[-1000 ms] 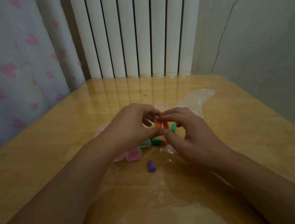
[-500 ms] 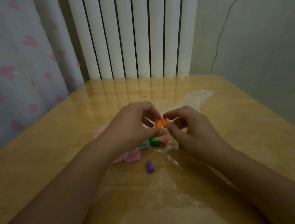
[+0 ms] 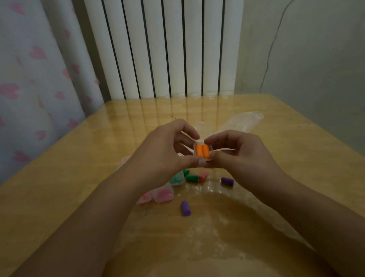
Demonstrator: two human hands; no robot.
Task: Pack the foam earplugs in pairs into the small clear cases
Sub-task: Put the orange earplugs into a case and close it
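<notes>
Left hand (image 3: 167, 149) and right hand (image 3: 239, 149) both pinch small clear plastic case (image 3: 202, 152) above counter (image 3: 70, 169). Change since half second ago: two orange foam earplugs (image 3: 201, 151) now seated side by side inside case, lid apparently open. Purple foam earplug (image 3: 185, 208) below case, loose.

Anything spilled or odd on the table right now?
Loose earplugs lie scattered below the hands: two purple earplugs apart from each other, plus a green earplug touching a pink earplug. Nothing looks damaged.

Home room: white radiator (image 3: 167, 41) at 12 o'clock, heart-print curtain (image 3: 20, 85) at 10, glossy wooden table (image 3: 70, 169).
</notes>
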